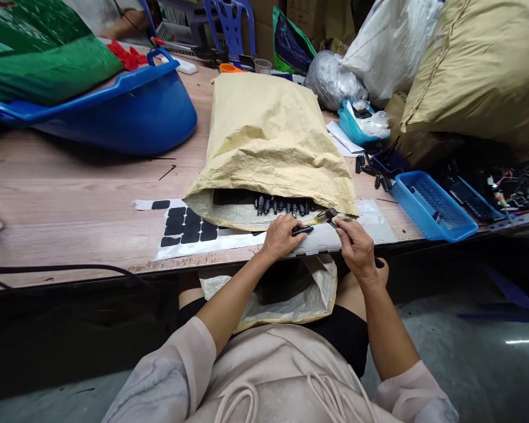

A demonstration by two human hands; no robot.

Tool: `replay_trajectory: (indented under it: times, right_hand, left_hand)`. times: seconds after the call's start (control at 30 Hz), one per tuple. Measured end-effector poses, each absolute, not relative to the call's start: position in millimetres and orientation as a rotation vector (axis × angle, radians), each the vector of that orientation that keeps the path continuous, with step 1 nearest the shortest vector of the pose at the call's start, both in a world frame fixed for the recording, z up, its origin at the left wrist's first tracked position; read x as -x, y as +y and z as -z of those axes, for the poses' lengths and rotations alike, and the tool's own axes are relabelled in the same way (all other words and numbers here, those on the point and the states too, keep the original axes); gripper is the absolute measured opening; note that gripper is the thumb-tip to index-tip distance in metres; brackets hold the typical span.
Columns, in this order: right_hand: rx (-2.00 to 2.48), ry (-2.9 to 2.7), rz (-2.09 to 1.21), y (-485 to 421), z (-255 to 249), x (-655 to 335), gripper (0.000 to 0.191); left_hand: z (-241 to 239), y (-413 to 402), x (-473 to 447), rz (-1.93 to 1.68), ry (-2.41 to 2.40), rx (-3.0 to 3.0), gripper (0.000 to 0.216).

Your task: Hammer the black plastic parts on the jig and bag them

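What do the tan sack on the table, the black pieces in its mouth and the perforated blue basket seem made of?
Tan sack: probably coated paper or woven plastic, matt; stiff creases, paler lining.
Black pieces: perhaps glossy plastic, from small highlights; hard to confirm.
Blue basket: likely moulded plastic, semi-gloss; even colour and regular holes.

The wide tan sack [264, 117] has a whitish lining [242, 218]; the small plastic cylinders [260, 205] at its mouth are black. Pinkish-brown wood grain patterns the flat table [70, 194]; near left, rounded black squares [208, 234] dot a thin white sheet [170, 253].
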State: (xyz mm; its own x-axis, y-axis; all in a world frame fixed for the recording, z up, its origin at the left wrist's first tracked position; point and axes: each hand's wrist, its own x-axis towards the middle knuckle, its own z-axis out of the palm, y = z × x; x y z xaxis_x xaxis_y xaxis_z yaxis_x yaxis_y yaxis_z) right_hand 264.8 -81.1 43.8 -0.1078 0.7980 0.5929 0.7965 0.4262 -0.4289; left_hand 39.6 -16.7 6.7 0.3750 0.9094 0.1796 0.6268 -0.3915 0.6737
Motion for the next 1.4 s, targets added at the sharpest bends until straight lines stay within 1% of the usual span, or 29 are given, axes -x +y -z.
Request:
replay_trajectory:
  times: [0.2,0.47,0.63,0.8,0.9,0.97,1.07,1.2,1.3,1.4]
  right_hand:
    - [1.474,-1.9,0.106,-93.0,-26.5,-248.4,0.029]
    - [1.405,-1.873,0.046,-92.1,-37.7,-238.3,0.029]
    - [1.416,-1.956,0.008,-90.9,-30.5,-233.7,0.027]
    - [1.442,-1.907,0.09,-67.8,-28.7,-259.6,0.027]
    - [1.451,-1.961,0.157,-45.7,-24.4,-284.7,0.023]
    - [1.443,-2.034,0.207,-34.2,-18.9,-298.7,0.021]
    - [1.408,-2.094,0.169,-26.2,-10.7,-309.7,0.019]
    - [1.435,-2.081,0.126,-26.9,-6.1,-310.5,0.017]
    - [1.456,-2.068,0.137,-28.0,-5.7,-309.4,0.018]
    - [1.477,-2.061,0.123,-27.6,-5.2,-309.3,0.019]
  left_hand:
    - [-6.6,-16.9,-40.9,-0.746,1.317,-2.137,0.013]
    - [-9.9,-19.1,-41.1,-0.755,1.322,-2.121,0.012]
    - [-10.4,-19.5,-42.0,-0.76,1.321,-2.124,0.01]
    - [-11.1,-19.5,-43.0,-0.746,1.339,-2.136,0.017]
    - [-12.0,-20.3,-43.0,-0.719,1.344,-2.143,0.022]
    - [-11.4,-19.9,-42.7,-0.703,1.344,-2.146,0.019]
    - [-9.1,-17.4,-41.2,-0.708,1.321,-2.18,0.016]
    - [-10.2,-22.5,-36.7,-0.811,1.167,-2.263,0.019]
    - [-14.4,-45.9,-32.4,-0.897,0.898,-2.317,0.025]
    - [-10.5,-79.3,-26.5,-0.778,0.595,-2.371,0.03]
